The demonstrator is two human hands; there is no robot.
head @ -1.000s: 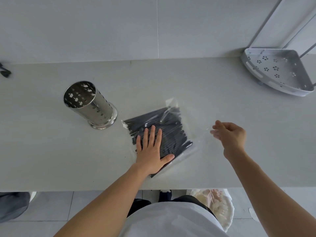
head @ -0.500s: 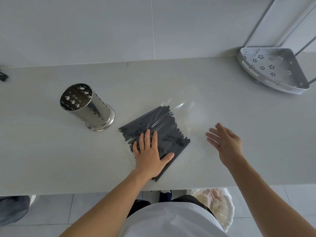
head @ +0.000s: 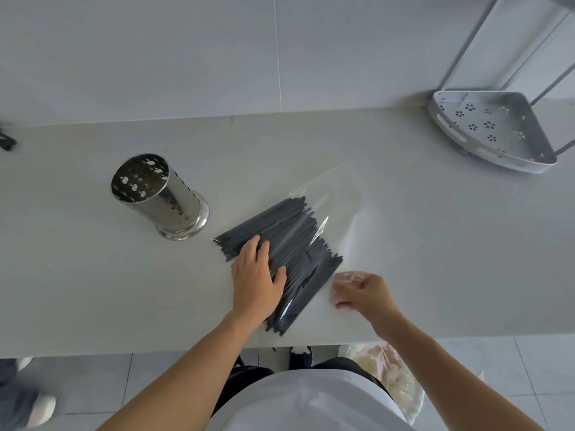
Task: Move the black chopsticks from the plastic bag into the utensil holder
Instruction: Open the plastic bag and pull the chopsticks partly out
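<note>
a second ago our right hand (head: 362, 292) hovered open, well off to the side; now it has come in just beside the black chopsticks (head: 289, 244) and closed, its grip pinching a fold of the plastic bag (head: 339, 206) near the counter's (head: 435, 244) front edge. our left hand (head: 256, 278) stays where it was, grip spread flat and pressing down on the bundle's left end. we read this as the start of stripping the bag: one hand pins the sticks, the other looks set to pull the film away. nothing has reached the utensil holder (head: 158, 194) yet, which stands empty, just left of the bundle.

the clear film is hard to trace. we cannot tell where its mouth is, or whether the chopsticks' right ends lie inside it or already poke out. the right fingertips are veiled by crumpled plastic, so how much film they hold is unclear. the left palm hides part of the bundle.
</note>
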